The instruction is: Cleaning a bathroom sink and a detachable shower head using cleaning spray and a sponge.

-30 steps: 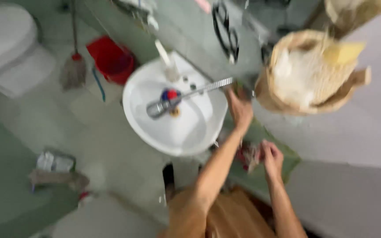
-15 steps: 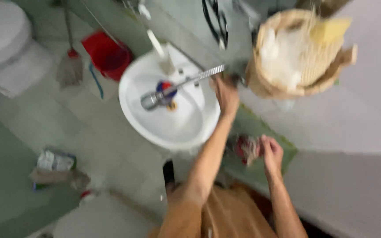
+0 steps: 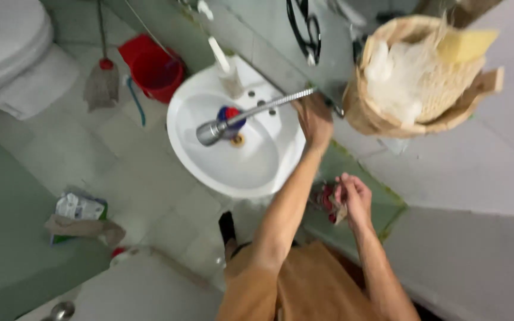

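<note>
the white sink (image 3: 209, 163) sits at centre, the woven basket (image 3: 388, 122) at its 2 o'clock. the metal hose (image 3: 269, 108) runs across the basin. the left hand (image 3: 313, 119) closes round the hose's 3 o'clock end. the right hand (image 3: 353, 199) pinches a red wad (image 3: 327, 199) at the sink's 4 o'clock.
</note>
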